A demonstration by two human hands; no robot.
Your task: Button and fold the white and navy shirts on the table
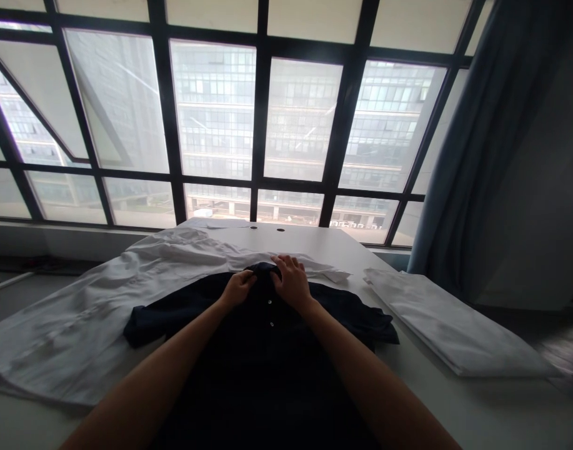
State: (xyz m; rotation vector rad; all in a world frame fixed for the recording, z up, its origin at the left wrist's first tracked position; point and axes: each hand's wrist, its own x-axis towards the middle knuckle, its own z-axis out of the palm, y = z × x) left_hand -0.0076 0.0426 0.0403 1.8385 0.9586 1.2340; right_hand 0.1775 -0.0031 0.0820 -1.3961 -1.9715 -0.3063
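A dark navy short-sleeved shirt (267, 369) lies front up, with its collar end away from me and both sleeves spread sideways. Small pale buttons show down its front placket. At the left side of the collar, my left hand (238, 289) is closed, pinching the fabric between thumb and fingers. My right hand (293, 284) grips the collar's right side, thumb towards the middle and fingers bent over the far edge. Both forearms reach across the shirt's body, and its lower part is very dark.
Rumpled white cloth (94, 319) covers the left of the white table (333, 240) and runs behind the collar. A folded white cloth (455, 325) lies at the right. Beyond the table are large framed windows (215, 112), with a dark blue curtain (473, 156) on the right.
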